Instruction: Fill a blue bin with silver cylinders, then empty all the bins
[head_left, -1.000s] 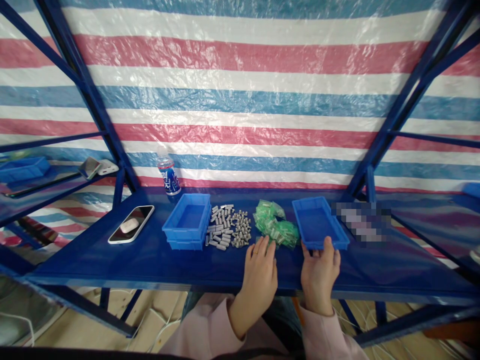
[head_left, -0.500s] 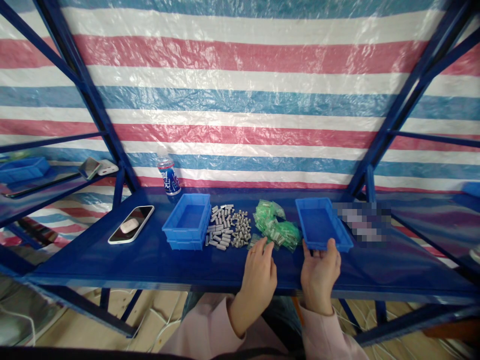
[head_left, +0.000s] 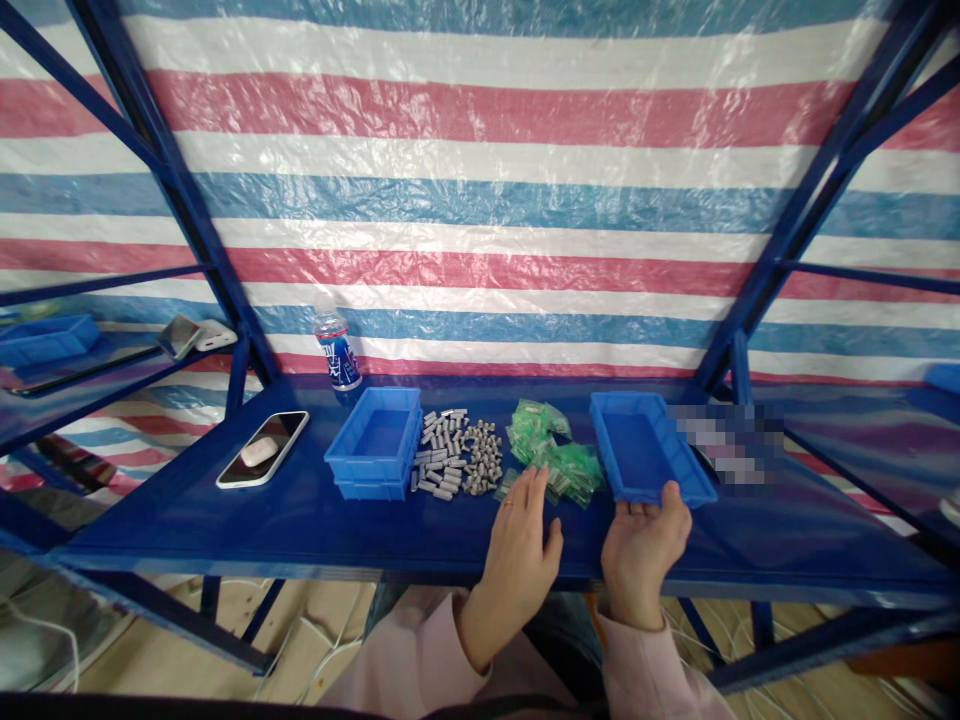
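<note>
My right hand (head_left: 643,548) grips the near edge of a shallow blue plastic tray (head_left: 637,450), thumb on the rim and fingers underneath. The inside of that tray is bare. My left hand (head_left: 521,560) is open, its fingers stretched forward and thumb apart, at the near edge of a heap of small clear and green plastic bags (head_left: 559,455). Whether its fingertips touch the bags I cannot tell. Left of the bags lie a pile of small metal nut-like pieces (head_left: 484,460) and a pile of grey metal cylinders (head_left: 442,455).
Two stacked blue trays (head_left: 371,465) stand left of the metal parts. Farther left is a phone (head_left: 281,435) with a white case (head_left: 259,452) on it. A bottle (head_left: 339,350) stands at the back. Blue frame posts rise at both sides of the table (head_left: 360,540).
My right hand and the near end of the blue tray have shifted slightly right. My left hand has moved slightly forward over the edge of the bags, its thumb spreading out.
</note>
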